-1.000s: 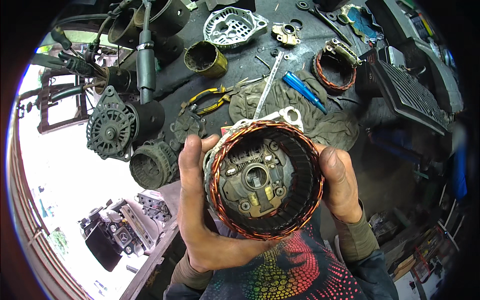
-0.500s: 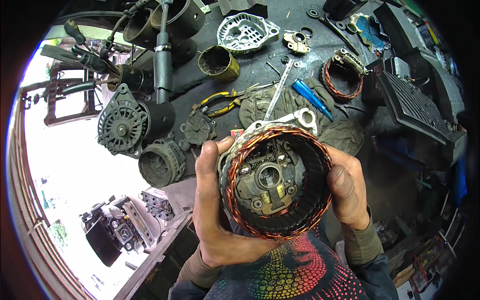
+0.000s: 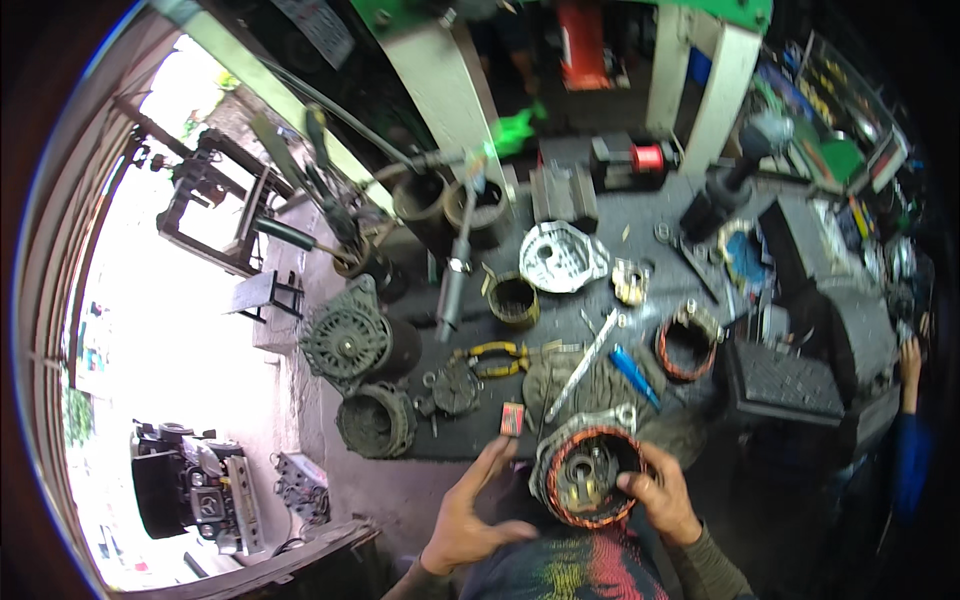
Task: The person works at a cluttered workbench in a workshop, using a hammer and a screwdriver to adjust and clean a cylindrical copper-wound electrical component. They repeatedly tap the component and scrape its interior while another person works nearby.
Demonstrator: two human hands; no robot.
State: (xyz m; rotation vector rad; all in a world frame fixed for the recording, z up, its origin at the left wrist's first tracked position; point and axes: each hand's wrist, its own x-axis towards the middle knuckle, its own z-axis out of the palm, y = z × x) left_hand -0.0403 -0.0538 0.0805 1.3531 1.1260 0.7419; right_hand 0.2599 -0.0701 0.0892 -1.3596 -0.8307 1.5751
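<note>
My right hand (image 3: 662, 497) grips the right rim of an alternator housing (image 3: 585, 472), its thumb over the edge of the copper-wound stator inside. The housing is held just off the bench's near edge, its open side facing me. Inside the winding ring, a round inner plate with small fittings shows. My left hand (image 3: 475, 515) is off the housing, to its left, with thumb and fingers spread and nothing in them. A small red box (image 3: 512, 419) lies just beyond its fingertips. Past the housing lie a grey-green cloth (image 3: 548, 388), a metal strip (image 3: 583, 365) and a blue-handled tool (image 3: 635, 378).
Yellow-handled pliers (image 3: 495, 350), a whole alternator (image 3: 345, 338) and a dark housing (image 3: 375, 422) are on the left. Farther back stand a silver end cover (image 3: 562, 257) and a yellowish can (image 3: 513, 302). Another copper winding (image 3: 688, 345) lies right. Another person's hand (image 3: 910, 360) appears far right.
My left hand has let go of the housing and moved left, opening. The housing, now in my right hand alone, sits lower in view. The view has tilted up, showing more of the bench.
</note>
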